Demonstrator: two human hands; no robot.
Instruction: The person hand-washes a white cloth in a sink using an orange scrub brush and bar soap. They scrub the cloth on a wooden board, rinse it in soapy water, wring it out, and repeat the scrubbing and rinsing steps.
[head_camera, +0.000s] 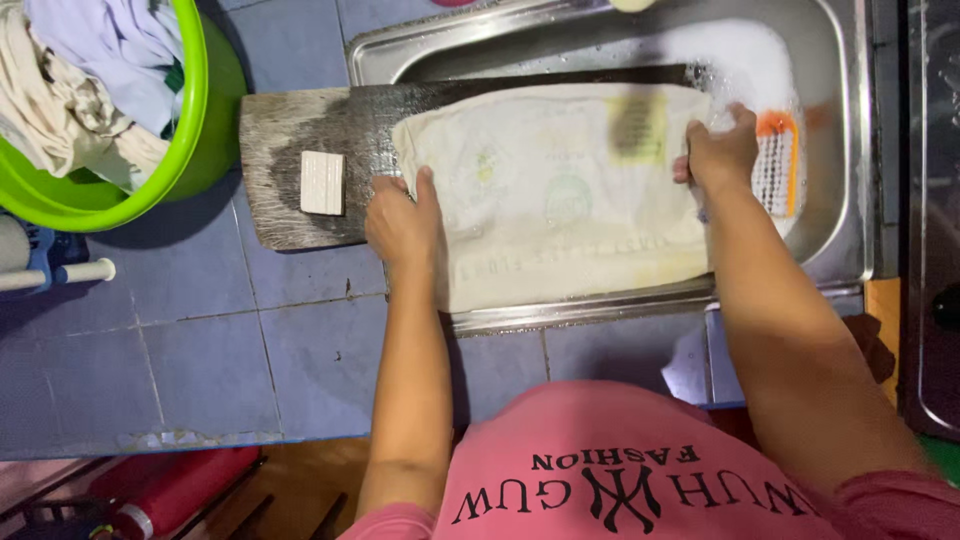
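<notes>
Blue tiled counter (200, 350) spreads before me, grout lines visible. Steel sink (850, 130) at one o'clock. Green basin (205, 120) of laundry at ten. Red cylinder (170, 490) low at eight o'clock.

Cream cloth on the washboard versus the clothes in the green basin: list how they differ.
The cream cloth lies spread flat on the wooden washboard; the clothes sit heaped and crumpled in the green basin. The cloth is one printed piece pinned by the left hand and right hand; the clothes are several pieces, untouched. Both include pale cream fabric.
</notes>
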